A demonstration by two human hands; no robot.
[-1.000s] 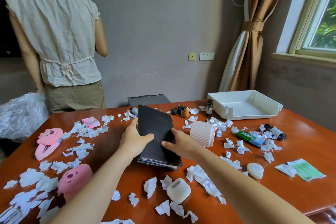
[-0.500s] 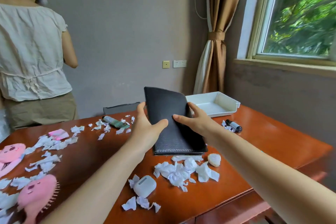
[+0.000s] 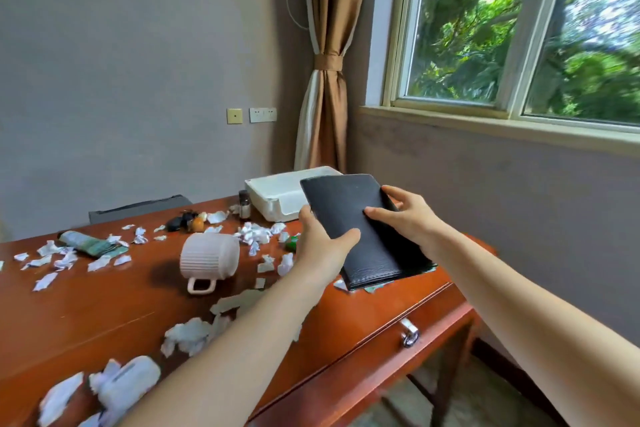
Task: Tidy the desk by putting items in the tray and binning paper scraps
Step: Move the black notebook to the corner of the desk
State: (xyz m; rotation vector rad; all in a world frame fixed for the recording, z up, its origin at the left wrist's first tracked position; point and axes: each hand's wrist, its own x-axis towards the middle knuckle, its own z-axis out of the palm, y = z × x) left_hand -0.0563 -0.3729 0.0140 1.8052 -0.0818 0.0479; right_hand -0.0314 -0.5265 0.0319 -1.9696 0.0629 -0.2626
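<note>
Your left hand (image 3: 322, 246) grips the near left edge of the black notebook (image 3: 360, 229), thumb laid across the cover and fingers tucked beneath. Your right hand (image 3: 405, 215) holds the right side, one finger flat on the cover and the others curled round the edge. You carry the closed notebook tilted, above the right end of the tabletop (image 3: 104, 305), with its far corner overlapping the white tray (image 3: 277, 194) in view; you cannot tell whether the two touch.

Nearest you on the left, blurred white paper scraps (image 3: 188, 334) lie around a small white case (image 3: 128, 383). A metal drawer handle (image 3: 410, 336) hangs on the front edge under your right forearm. Further in, a ribbed pale mug (image 3: 209, 256) lies on its side, handle towards you, with more scraps scattered round it. Beyond it sit a green packet (image 3: 91, 245) to the left, a bunch of dark keys (image 3: 183, 220), and a small bottle (image 3: 244, 204) just beside the tray's left wall. The tray stands at the far right corner, before a tied brown curtain (image 3: 327, 80) and a window (image 3: 519, 28).
</note>
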